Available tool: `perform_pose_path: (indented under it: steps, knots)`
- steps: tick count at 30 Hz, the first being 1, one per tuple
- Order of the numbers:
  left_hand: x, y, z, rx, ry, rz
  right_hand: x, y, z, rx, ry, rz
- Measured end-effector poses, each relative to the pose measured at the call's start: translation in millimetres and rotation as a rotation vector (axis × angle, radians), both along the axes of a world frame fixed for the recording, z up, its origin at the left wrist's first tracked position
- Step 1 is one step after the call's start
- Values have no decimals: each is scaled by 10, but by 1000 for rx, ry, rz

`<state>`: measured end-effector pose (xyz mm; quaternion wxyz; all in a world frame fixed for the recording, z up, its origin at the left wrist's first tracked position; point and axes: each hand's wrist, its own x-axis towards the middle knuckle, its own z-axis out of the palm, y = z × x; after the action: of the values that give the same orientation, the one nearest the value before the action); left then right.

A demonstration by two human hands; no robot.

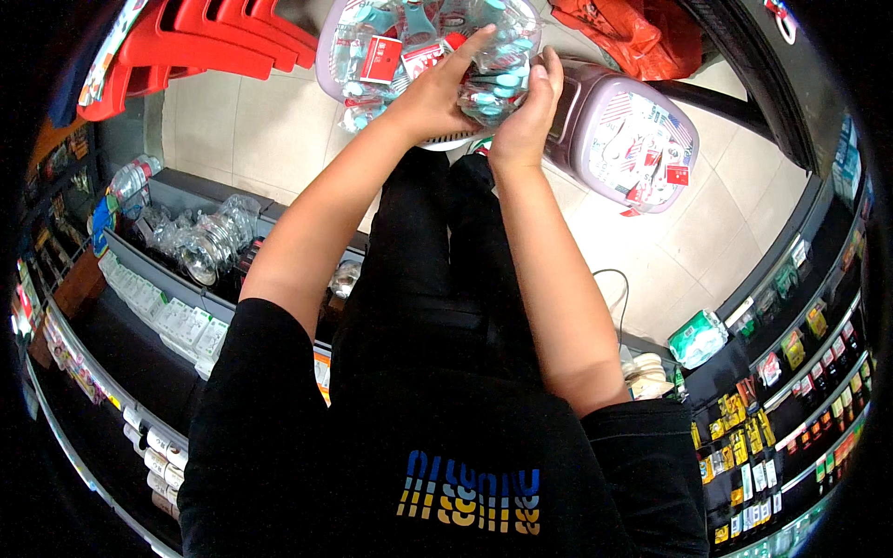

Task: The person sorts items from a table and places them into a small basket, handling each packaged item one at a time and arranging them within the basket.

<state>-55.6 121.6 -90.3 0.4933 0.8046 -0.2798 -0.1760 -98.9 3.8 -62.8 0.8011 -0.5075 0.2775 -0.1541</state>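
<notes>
Between my two hands, at the top of the head view, is a bundle of plastic-wrapped items with light blue parts (pixel 494 94); their exact kind I cannot tell. My left hand (pixel 446 87) is spread along the bundle's left side, index finger stretched out. My right hand (pixel 530 115) cups its right side, thumb and fingers raised. Under and beside the bundle stands a lilac-rimmed container (pixel 326 52), topped by more clear-wrapped items with light blue handles and a red-and-white card (pixel 381 60). Part of a white slotted edge (pixel 450 143) shows below my hands.
Right of my hands stands a second lilac-rimmed container (pixel 593 125). Red plastic stools (pixel 195 52) are stacked upper left, a red bag (pixel 628 35) lies upper right. Stocked shelves curve along both sides; a grey bin (pixel 174 268) holds wrapped metal goods (pixel 209 240). A thin cable (pixel 623 293) hangs at right.
</notes>
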Motion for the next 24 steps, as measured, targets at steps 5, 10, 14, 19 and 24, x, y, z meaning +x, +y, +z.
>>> perform_pose_path:
  steps: [5, 10, 14, 19, 24]
  knots:
    - [-27, -69, 43, 69, -82, -38, 71, -283, -61, -375, 106, 161]
    - [-64, -90, 25, 59, -132, 27, 179, -494, -79, -230, 105, 214]
    - [-119, -106, 28, 48, -133, 83, 319, -707, -28, -341, 131, 513]
    - [-282, -107, 137, 123, -73, 226, 447, -862, 53, -454, 205, 770]
    - [-448, -10, 236, 36, 145, 371, 369, -694, 62, -433, 233, 880]
